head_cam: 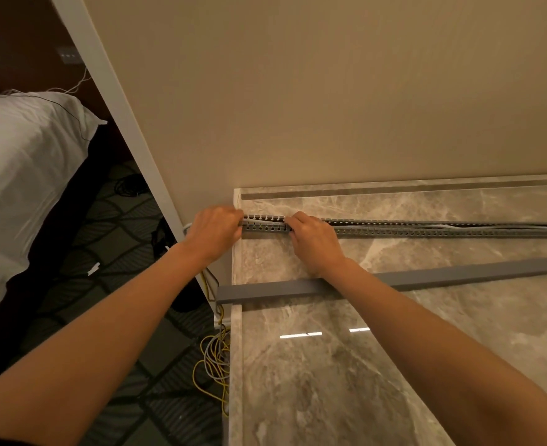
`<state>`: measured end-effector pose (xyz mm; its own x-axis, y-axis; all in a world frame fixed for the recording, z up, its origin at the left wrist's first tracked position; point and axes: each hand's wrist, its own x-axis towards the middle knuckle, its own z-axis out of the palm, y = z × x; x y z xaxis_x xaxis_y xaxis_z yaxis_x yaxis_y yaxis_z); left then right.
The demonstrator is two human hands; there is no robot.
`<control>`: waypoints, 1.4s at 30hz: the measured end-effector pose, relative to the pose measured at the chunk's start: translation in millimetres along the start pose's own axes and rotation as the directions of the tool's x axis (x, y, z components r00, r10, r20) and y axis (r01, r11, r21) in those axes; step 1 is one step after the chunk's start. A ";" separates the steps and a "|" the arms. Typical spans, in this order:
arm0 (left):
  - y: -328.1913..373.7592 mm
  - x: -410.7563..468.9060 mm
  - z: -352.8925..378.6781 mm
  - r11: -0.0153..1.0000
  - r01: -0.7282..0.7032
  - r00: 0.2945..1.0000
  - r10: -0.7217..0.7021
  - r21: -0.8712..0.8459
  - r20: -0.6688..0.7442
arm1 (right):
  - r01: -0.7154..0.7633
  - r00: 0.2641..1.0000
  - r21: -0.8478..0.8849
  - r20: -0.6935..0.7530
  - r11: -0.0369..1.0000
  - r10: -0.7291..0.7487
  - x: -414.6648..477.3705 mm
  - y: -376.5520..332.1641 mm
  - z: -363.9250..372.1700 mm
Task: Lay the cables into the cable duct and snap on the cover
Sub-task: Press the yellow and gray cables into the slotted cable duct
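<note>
A long grey slotted cable duct (426,231) lies across the far part of the marble counter (330,365), parallel to the wall. Grey and pale cables (442,225) run inside its open channel. My left hand (214,233) grips the duct's left end at the counter's corner, fingers curled over it. My right hand (314,239) holds the duct a short way to the right, fingers curled over its top edge. The flat grey cover (426,278) lies loose on the counter nearer to me, under my right forearm, its left end overhanging the edge.
A beige wall (330,91) rises right behind the duct. Yellow and grey cables (214,358) hang in loops off the counter's left edge onto patterned carpet. A bed with white bedding (17,175) stands at the left.
</note>
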<state>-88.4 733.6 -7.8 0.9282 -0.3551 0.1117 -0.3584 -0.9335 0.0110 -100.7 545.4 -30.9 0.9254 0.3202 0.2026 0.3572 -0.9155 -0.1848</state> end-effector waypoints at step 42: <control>298.3 118.2 18.9 0.964 -0.260 0.949 0.267 -0.059 0.168 | -0.274 0.961 0.194 0.098 0.942 0.259 -109.6 243.5 -70.6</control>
<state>-83.7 412.2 -10.1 0.8022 -0.5942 -0.0579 -0.5929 -0.8043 0.0401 -124.1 270.2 -30.2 0.9942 0.0942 0.0523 0.1074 -0.9029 -0.4163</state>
